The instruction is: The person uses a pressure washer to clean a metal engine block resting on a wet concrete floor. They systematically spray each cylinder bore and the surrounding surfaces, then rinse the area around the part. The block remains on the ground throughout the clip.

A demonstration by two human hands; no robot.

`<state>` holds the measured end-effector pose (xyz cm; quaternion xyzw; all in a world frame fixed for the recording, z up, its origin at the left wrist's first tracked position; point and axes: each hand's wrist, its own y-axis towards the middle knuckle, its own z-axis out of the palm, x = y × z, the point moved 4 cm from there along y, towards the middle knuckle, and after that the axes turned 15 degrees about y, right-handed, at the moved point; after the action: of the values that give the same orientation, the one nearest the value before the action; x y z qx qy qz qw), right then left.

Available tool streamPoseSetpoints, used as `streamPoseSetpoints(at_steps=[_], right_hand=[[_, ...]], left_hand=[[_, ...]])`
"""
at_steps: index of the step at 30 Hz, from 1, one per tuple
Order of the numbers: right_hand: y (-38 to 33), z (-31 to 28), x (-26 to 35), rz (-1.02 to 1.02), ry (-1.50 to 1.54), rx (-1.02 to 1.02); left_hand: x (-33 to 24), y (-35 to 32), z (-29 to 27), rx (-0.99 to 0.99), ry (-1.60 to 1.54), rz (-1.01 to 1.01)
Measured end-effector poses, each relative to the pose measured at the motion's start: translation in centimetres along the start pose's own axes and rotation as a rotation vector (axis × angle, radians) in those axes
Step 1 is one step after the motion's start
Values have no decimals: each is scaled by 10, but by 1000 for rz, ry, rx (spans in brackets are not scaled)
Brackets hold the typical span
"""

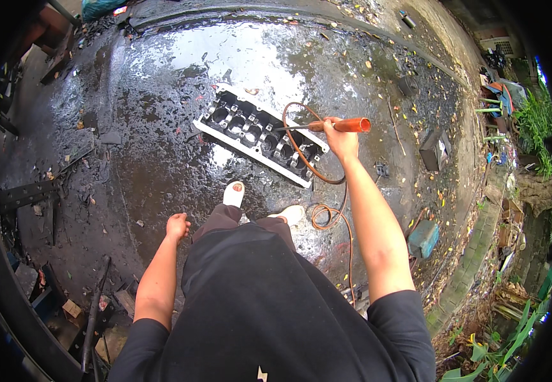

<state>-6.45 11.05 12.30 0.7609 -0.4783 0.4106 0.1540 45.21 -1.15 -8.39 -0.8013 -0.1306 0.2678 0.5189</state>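
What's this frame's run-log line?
right hand: holding orange tool; left hand: curled; engine part: on wet ground; brown hose: looped

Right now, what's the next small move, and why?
Probably have the left hand draw the hose aside: it loops across the metal engine part in this view, the right hand grips the orange-handled tool, and the left hand seems free.

My right arm (pixel 372 210) extended forward, right hand (pixel 341 137) closed in a grip; left arm (pixel 156 280) reaching less far, left hand (pixel 177 226) with fingers (pixel 187 224) loosely curled in
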Motion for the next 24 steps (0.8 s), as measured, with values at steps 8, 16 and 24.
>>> streamPoseSetpoints(at_steps=[8, 16, 24], right_hand=[[2, 2, -13, 35, -60, 20], [-6, 1, -15, 21, -18, 36], [-7, 1, -17, 3, -20, 13]], left_hand=[[3, 0, 0, 8, 4, 1], [5, -2, -1, 5, -1, -10], [6, -6, -6, -3, 15, 0]])
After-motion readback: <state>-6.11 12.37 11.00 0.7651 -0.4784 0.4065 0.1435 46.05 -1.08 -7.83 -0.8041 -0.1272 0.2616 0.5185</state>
